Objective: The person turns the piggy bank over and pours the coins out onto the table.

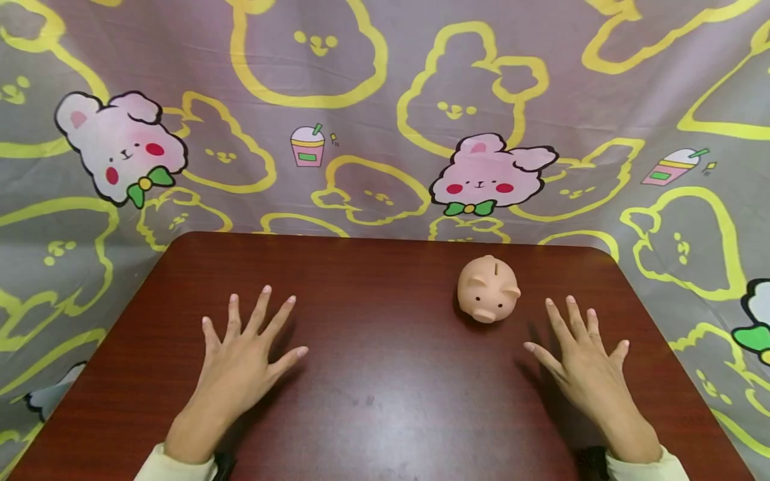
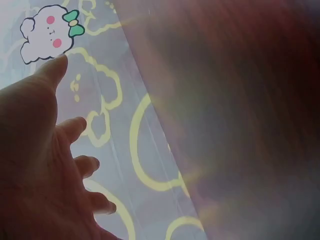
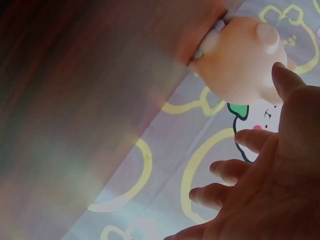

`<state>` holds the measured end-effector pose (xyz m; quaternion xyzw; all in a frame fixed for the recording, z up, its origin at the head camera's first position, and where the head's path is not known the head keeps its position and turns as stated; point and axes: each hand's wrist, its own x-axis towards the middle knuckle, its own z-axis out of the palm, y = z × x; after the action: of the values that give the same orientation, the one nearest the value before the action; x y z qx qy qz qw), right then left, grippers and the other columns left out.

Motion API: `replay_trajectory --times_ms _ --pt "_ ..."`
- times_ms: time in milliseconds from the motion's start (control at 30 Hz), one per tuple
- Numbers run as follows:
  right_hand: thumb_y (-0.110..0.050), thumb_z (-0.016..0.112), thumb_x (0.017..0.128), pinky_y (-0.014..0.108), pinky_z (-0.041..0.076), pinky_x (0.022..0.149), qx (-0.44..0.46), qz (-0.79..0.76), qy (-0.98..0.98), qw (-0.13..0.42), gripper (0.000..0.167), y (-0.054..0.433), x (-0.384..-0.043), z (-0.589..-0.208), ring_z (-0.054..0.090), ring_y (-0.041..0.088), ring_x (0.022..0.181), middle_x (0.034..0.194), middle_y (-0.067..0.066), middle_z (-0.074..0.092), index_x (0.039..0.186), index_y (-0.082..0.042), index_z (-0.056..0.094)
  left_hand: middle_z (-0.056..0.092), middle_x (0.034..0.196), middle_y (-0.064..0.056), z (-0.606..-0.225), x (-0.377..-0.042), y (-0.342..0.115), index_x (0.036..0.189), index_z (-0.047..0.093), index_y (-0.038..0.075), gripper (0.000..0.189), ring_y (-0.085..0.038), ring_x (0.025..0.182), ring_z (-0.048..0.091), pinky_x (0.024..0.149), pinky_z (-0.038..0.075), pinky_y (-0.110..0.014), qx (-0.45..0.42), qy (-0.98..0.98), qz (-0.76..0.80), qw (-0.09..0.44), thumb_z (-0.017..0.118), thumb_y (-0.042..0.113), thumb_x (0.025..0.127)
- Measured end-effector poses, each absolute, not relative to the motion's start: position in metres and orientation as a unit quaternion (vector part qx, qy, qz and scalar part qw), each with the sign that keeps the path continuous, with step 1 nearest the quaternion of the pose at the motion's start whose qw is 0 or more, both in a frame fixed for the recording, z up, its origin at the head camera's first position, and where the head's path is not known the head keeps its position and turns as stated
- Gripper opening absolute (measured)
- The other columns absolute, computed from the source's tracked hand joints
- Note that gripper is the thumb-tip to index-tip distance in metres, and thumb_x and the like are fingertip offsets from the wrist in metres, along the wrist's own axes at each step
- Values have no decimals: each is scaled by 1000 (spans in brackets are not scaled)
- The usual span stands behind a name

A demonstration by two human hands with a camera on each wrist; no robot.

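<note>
Piggy bank: a round, peach-coloured pig (image 1: 488, 290) stands upright on the table (image 1: 373, 374), toward the far edge and right of the middle. Its snout (image 1: 483, 316) points to the near side, and a dark coin slot (image 1: 496, 268) runs along its top.
Right hand: the right hand (image 1: 592, 371) is spread wide, back upward, fingers pointing away from the body. It is the nearer one to the piggy bank, which lies ahead of the thumb and to its left, with a gap between. In the right wrist view the thumb tip overlaps the pig's outline.
Left hand: the left hand (image 1: 237, 361) is also spread wide, back upward, over the left part of the table and well apart from the pig. Whether either palm touches the wood is hard to tell.
Wrists: pale sleeves (image 1: 646, 467) end there, with dark bands (image 1: 224, 465) showing beside the cuffs.
Tabletop: reddish-brown wood grain, rounded far corners, a pale glare in the near middle.
Backdrop: grey-mauve cloth (image 1: 361, 60) with yellow animal outlines, rabbit heads (image 1: 493, 174) wearing green bows, and pink drink cups (image 1: 307, 150).
</note>
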<state>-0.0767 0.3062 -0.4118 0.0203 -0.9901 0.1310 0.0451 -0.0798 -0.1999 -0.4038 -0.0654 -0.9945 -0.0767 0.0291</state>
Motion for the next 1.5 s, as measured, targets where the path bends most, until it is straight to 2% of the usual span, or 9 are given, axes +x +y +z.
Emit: replay_trajectory --times_ms 333,567,733,933,1133,1200,1333,1433,1500 --pt "-57 58 103 94 12 100 28 149 -987 58 86 301 -80 -409 16 59 154 172 27 16 169 -19 18 13 177 -7 -410 -90 -164 167 16 44 89 -57 157 12 113 12 -87 -120 -986 -111 22 61 70 95" --pt "-47 69 100 85 29 100 49 193 -977 75 87 298 -84 -408 30 60 147 170 28 22 168 -16 23 8 178 1 -401 -106 -131 166 14 47 87 -48 160 10 118 13 -82 -178 -970 -163 16 61 69 96" --pt "-38 77 96 78 39 97 69 243 -964 78 90 297 -89 -404 42 63 138 167 32 27 166 -13 28 11 177 5 -392 -122 -105 165 17 48 84 -42 161 16 122 19 -75 -246 -945 -215 16 64 63 97" --pt "-30 84 89 75 39 100 96 265 -953 107 89 294 -95 -405 43 60 138 162 34 35 162 -11 37 14 177 5 -387 -142 -74 166 20 45 83 -39 160 22 122 29 -69 -310 -921 -237 7 65 61 98" --pt "-19 88 84 71 39 103 139 283 -938 141 87 290 -105 -407 45 53 139 157 30 43 159 -12 44 17 177 4 -388 -159 -47 166 26 40 84 -40 157 31 121 37 -61 -349 -900 -260 -5 71 54 96" --pt "-16 89 83 69 39 105 151 283 -936 144 88 291 -109 -408 44 52 140 157 29 43 158 -12 44 18 176 4 -387 -164 -37 166 27 39 84 -38 157 32 120 39 -60 -363 -893 -265 -6 73 52 96" --pt "-14 91 81 60 45 101 163 274 -937 144 89 291 -116 -409 45 49 141 159 26 43 157 -11 46 18 177 2 -386 -177 -20 165 30 35 82 -31 159 31 120 41 -56 -395 -880 -264 -11 74 47 97" --pt "-15 92 80 59 49 95 167 270 -938 136 89 292 -120 -410 46 49 140 159 26 43 156 -9 47 19 177 0 -390 -188 -7 165 31 32 82 -27 156 38 120 43 -50 -408 -874 -262 -16 75 44 97" --pt "-15 92 80 60 47 97 171 275 -937 130 88 292 -121 -410 45 49 141 159 27 42 155 -8 47 19 176 -1 -393 -194 1 165 32 31 81 -26 153 42 119 45 -45 -415 -870 -265 -21 75 42 97"
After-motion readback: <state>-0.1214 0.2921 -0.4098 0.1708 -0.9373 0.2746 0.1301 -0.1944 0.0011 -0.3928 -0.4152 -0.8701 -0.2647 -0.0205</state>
